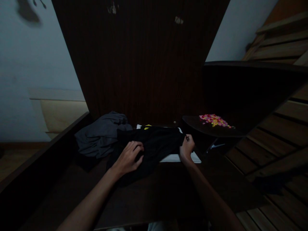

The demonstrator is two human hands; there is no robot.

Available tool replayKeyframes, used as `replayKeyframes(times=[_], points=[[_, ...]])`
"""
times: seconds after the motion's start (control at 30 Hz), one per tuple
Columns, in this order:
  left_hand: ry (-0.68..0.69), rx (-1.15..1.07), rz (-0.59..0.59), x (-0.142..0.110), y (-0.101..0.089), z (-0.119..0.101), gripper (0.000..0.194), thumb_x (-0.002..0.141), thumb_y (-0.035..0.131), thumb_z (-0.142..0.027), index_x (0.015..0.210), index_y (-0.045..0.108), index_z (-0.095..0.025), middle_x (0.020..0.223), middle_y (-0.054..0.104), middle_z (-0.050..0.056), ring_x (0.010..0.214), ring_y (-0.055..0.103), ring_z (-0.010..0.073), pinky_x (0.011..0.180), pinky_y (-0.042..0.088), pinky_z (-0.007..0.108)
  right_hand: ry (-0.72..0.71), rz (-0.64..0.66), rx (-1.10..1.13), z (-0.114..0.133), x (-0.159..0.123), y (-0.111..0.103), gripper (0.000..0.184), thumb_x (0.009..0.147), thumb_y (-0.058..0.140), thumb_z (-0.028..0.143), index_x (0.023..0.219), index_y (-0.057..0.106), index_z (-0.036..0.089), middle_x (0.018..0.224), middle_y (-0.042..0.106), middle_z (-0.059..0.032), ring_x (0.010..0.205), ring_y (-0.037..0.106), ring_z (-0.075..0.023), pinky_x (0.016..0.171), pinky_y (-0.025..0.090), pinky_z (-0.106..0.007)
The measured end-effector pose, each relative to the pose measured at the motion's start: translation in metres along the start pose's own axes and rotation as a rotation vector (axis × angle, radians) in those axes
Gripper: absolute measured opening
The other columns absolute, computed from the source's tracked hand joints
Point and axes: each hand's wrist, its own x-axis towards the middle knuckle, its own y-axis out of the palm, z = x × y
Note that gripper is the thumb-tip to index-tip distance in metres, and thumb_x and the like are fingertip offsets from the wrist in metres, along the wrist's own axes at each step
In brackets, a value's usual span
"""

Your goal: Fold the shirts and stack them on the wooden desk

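Observation:
A black garment [158, 139] lies spread and rumpled on the dark wooden surface. My right hand [188, 148] pinches its right edge between thumb and fingers. On its left part, my left hand [132, 157] has bent fingers and thumb gripping the fabric. Beneath the garment is a flat white item [171, 158], which sticks out in front and at its corners. A yellow patch [147, 126] shows at its far edge, and the rest is covered. Beside the black garment, on the left, sits a crumpled grey garment [102, 134].
A tall dark wooden panel [144, 70] rises behind the garments. A low side board [48, 160] borders the left. On a small curved shelf [192, 123] at right lies a heap of pink and yellow pieces [214, 120]. Wooden slats [276, 141] stand farther right.

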Motion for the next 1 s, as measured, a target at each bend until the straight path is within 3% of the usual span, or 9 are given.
replayKeyframes(times=[0.1, 0.2, 0.33, 0.4, 0.57, 0.67, 0.73, 0.87, 1.0], points=[[0.011, 0.03, 0.03, -0.002, -0.002, 0.002, 0.012, 0.089, 0.051, -0.02, 0.077, 0.055, -0.019, 0.08, 0.061, 0.006, 0.073, 0.056, 0.0174, 0.07, 0.044, 0.031, -0.002, -0.005, -0.007, 0.002, -0.002, 0.0, 0.023, 0.076, 0.053, 0.043, 0.069, 0.051, 0.021, 0.061, 0.052, 0.0035, 0.063, 0.047, -0.0144, 0.06, 0.034, -0.026], [-0.018, -0.037, 0.243, -0.007, -0.001, -0.001, 0.031, 0.086, 0.06, -0.042, 0.067, 0.051, -0.02, 0.061, 0.056, 0.0, 0.057, 0.053, 0.0143, 0.057, 0.037, 0.028, -0.002, -0.003, 0.008, 0.001, -0.003, 0.001, 0.024, 0.077, 0.054, 0.044, 0.069, 0.05, 0.021, 0.06, 0.051, 0.0043, 0.062, 0.046, -0.0139, 0.059, 0.034, -0.025], [-0.074, -0.043, 0.561, -0.007, 0.003, -0.01, 0.055, 0.063, 0.07, -0.073, 0.067, 0.053, -0.02, 0.063, 0.061, 0.0, 0.06, 0.058, 0.0178, 0.058, 0.036, 0.029, -0.008, 0.025, 0.072, -0.002, -0.006, 0.002, 0.024, 0.077, 0.054, 0.045, 0.071, 0.047, 0.022, 0.061, 0.05, 0.0053, 0.062, 0.047, -0.013, 0.059, 0.035, -0.025], [-0.108, -0.023, 0.648, -0.004, 0.002, -0.013, 0.053, 0.062, 0.072, -0.07, 0.07, 0.055, -0.02, 0.07, 0.064, 0.001, 0.067, 0.06, 0.0198, 0.062, 0.038, 0.029, -0.025, 0.049, 0.091, -0.004, -0.007, 0.003, 0.021, 0.077, 0.053, 0.042, 0.073, 0.047, 0.022, 0.064, 0.052, 0.0045, 0.064, 0.048, -0.0133, 0.061, 0.036, -0.025], [-0.201, -0.027, 0.69, -0.002, -0.004, -0.009, 0.019, 0.069, 0.068, -0.035, 0.071, 0.056, -0.021, 0.076, 0.065, 0.001, 0.074, 0.062, 0.0196, 0.066, 0.04, 0.028, -0.071, 0.122, 0.055, -0.006, -0.009, 0.004, 0.016, 0.074, 0.053, 0.034, 0.083, 0.054, 0.021, 0.075, 0.059, 0.0014, 0.072, 0.053, -0.0157, 0.067, 0.04, -0.027], [-0.235, -0.092, 0.629, -0.007, -0.009, -0.004, 0.005, 0.072, 0.057, -0.023, 0.068, 0.055, -0.021, 0.073, 0.064, 0.002, 0.068, 0.06, 0.018, 0.063, 0.04, 0.028, -0.103, 0.211, 0.013, -0.004, -0.01, 0.003, 0.021, 0.075, 0.051, 0.033, 0.089, 0.06, 0.02, 0.078, 0.062, -0.0004, 0.076, 0.054, -0.0179, 0.072, 0.041, -0.029], [-0.305, -0.179, 0.519, -0.011, -0.016, -0.001, 0.01, 0.079, 0.05, -0.023, 0.072, 0.057, -0.021, 0.075, 0.064, 0.003, 0.068, 0.06, 0.0178, 0.064, 0.042, 0.028, -0.112, 0.314, -0.007, -0.001, -0.01, 0.001, 0.022, 0.076, 0.049, 0.033, 0.087, 0.063, 0.019, 0.076, 0.063, -0.0011, 0.076, 0.055, -0.0189, 0.072, 0.042, -0.03], [-0.602, -0.395, 0.113, -0.016, -0.037, 0.011, 0.026, 0.088, 0.047, -0.045, 0.085, 0.058, -0.021, 0.078, 0.063, 0.002, 0.073, 0.06, 0.0189, 0.068, 0.046, 0.029, -0.123, 0.437, -0.071, 0.003, -0.004, -0.005, 0.024, 0.074, 0.051, 0.033, 0.082, 0.068, 0.019, 0.077, 0.068, -0.0033, 0.076, 0.058, -0.0213, 0.074, 0.044, -0.033], [-1.01, -0.714, -0.282, -0.014, -0.06, 0.03, 0.044, 0.068, 0.066, -0.058, 0.089, 0.056, -0.02, 0.07, 0.059, -0.002, 0.063, 0.058, 0.0167, 0.057, 0.044, 0.025, -0.111, 0.56, -0.105, 0.011, 0.003, -0.01, 0.023, 0.07, 0.057, 0.033, 0.083, 0.072, 0.02, 0.085, 0.072, -0.0043, 0.082, 0.063, -0.0236, 0.081, 0.046, -0.037]])
